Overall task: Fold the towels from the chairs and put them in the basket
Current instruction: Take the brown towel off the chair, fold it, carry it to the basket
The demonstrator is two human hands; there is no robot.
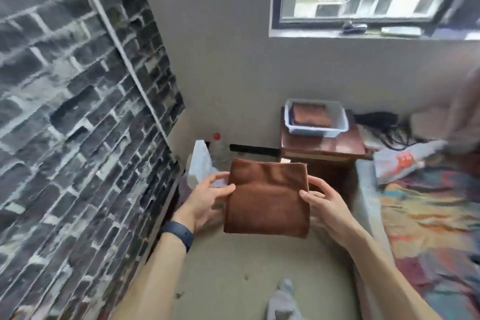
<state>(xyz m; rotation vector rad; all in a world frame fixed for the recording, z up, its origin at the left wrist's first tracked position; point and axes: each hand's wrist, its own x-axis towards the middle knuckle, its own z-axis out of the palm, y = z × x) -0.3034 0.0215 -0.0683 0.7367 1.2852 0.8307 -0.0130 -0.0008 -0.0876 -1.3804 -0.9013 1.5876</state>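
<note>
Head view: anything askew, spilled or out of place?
Nothing much. The folded brown towel between the left hand and right hand looks neat; the pale blue plastic basket sits flat on the wooden nightstand. Small specks dot the beige floor.

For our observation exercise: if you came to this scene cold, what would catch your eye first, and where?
First, the folded towel, brown, held mid-frame between the left hand and right hand. Beyond it, a pale basket on a wooden stand already holds a second towel. A dark brick-pattern wall fills the left side.
</note>
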